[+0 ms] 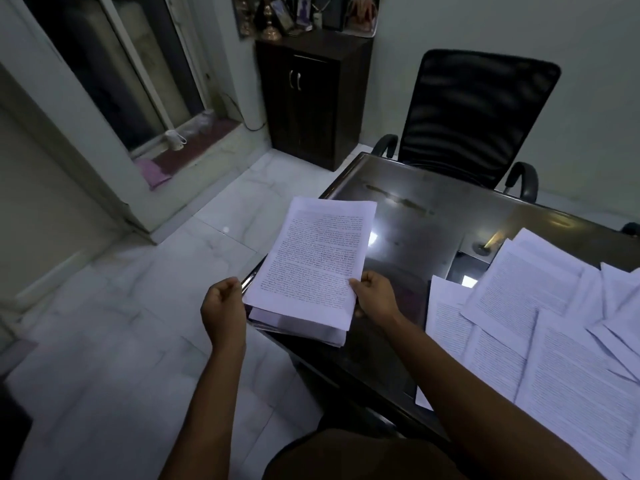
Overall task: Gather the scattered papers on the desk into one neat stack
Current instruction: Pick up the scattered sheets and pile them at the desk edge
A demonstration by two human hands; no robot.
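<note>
The stack (311,265) is held over the counter's (415,237) left corner, pinched at its near edge by the right grip (375,296); whether it is grasped by the curled left grip (223,301) cannot be told. Overhanging sheets could be spilled to the floor (121,306) should that pinch slacken.

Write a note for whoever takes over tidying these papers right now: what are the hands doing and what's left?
Right hand: pinches the near right corner of the top sheet.
Left hand: curled at that sheet's left edge; grip unclear.
Stack: at the near left corner of the desk, under that sheet, edges uneven.
Done: some pages gathered.
Left: loose papers overlap on the desk's right side; add them, then square the stack.
</note>
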